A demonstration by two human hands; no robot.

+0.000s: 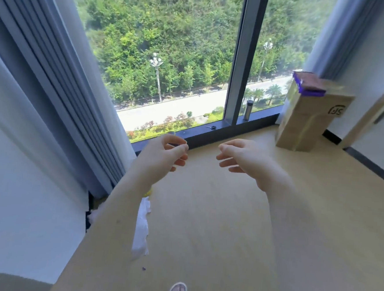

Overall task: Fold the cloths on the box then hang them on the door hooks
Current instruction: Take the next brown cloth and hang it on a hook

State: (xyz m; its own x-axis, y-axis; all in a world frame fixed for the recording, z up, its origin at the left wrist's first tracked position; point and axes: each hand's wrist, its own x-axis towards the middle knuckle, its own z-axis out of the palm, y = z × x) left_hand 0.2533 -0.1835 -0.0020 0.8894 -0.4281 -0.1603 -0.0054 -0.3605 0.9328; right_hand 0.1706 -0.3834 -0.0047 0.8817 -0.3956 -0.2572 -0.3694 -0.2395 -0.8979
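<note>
Above the floor (226, 217), both hands raised; left (162, 156) and right (247, 160) loosely curled, empty.

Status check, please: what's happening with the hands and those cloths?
Left hand and right hand open, holding nothing. Cloths lie on box, far right. Floor between unobstructed.

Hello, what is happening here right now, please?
A person stands in a room by a big window, with both arms held out in front. The left hand and the right hand are loosely curled and hold nothing. A tall cardboard box stands on the floor to the right, with a brown and purple cloth lying on top. No hand touches the cloth yet.
</note>
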